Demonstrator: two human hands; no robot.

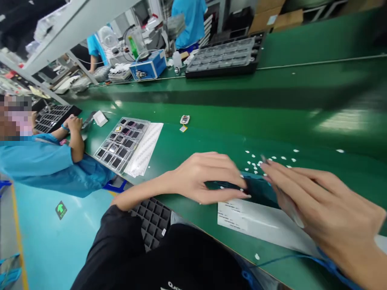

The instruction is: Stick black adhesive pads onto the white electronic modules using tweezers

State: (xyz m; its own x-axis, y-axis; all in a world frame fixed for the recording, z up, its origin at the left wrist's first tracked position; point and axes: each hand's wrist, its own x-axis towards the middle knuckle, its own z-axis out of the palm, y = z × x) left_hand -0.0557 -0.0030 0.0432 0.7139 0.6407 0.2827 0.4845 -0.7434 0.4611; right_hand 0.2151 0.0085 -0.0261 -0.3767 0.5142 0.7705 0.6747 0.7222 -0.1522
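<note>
My left hand (205,177) reaches in from the lower middle. Its fingers and thumb are closed on the edge of a flat dark teal piece (256,191) lying on the green table (272,121). My right hand (320,209) comes in from the right with fingers pressed together along a thin grey tool (264,159). The tool's tip points at the dark piece's far edge, and motion blurs it. A white label sheet (250,221) lies just in front of the dark piece. Several tiny white bits (256,163) are scattered beyond both hands.
A clear tray of small dark screens (122,143) and a white sheet (146,149) lie at left, next to a seated co-worker's blue sleeve (45,165). A black grid tray (152,217) rests at my lap. Two small parts (184,120) sit mid-table. Black trays (226,60) and a blue box (149,66) stand at the back.
</note>
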